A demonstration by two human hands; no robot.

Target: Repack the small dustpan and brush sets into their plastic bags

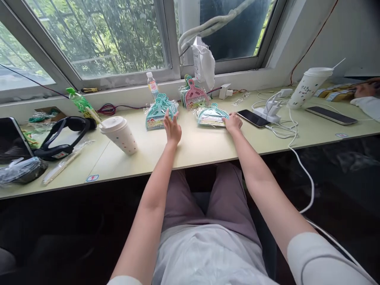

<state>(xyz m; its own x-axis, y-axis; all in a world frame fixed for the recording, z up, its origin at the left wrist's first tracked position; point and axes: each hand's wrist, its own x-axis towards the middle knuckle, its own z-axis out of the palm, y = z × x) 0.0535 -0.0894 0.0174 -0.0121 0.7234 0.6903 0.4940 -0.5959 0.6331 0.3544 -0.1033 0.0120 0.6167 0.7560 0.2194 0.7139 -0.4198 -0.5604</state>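
Our left hand (pixel 172 130), fingers spread, nears the teal dustpan stack (pixel 156 120); our right hand (pixel 233 122) touches the wrapped dustpan set (pixel 210 117), probably steadying it between the table's (pixel 202 148) front and back edges, its pinch indeterminable.

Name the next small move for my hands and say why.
Probably slide the right-hand brush pack a little left with the right hand, toward the teal brush packs. The right hand is at that pack's right end, bare tabletop lies between, and the left hand is beside the teal ones, fingers raised.
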